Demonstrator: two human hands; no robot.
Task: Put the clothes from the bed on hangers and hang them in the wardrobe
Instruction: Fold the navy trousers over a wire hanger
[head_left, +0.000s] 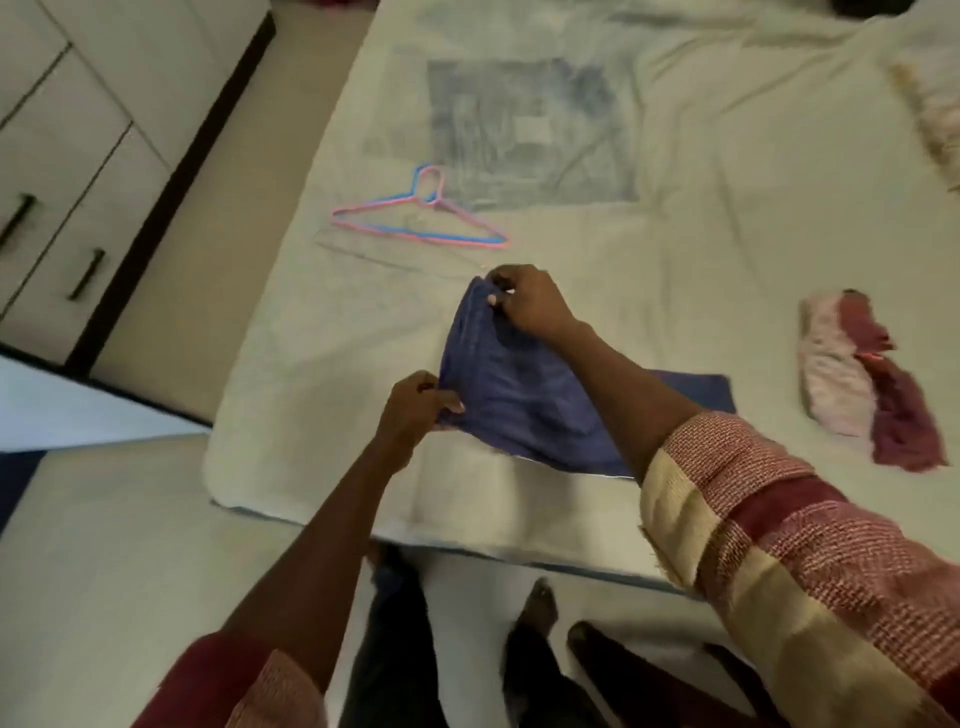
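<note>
Right now I have both hands on the blue cloth (519, 395) at the near edge of the bed (727, 234): my left hand (415, 405) pinches its near corner with curled fingers, and my right hand (524, 306) grips its far corner. Beyond the cloth lie the pink and blue hangers (415, 218), with a pink and maroon garment (867, 384) well off to its right.

Head view, steeply down, close over the bed (727, 171) corner.
</note>
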